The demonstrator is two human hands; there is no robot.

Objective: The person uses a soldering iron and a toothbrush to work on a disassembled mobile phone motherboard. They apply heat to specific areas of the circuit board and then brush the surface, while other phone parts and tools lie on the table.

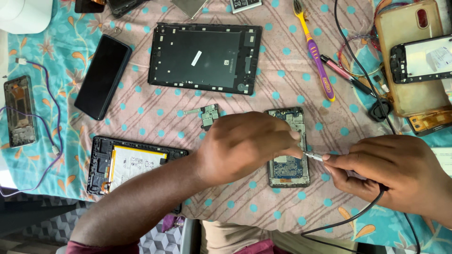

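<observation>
Here right hand [391,171] pinches screwdriver [314,156] over phone [288,149].

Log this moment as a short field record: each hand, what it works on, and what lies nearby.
left hand: rests on the opened phone, covering its left side
right hand: grip on a metal-tipped tool with a black cable, tip at the phone's right edge
phone: back off, circuit board exposed
near: small loose board, tablet back frame, opened tablet with battery
surface: dotted cloth
</observation>
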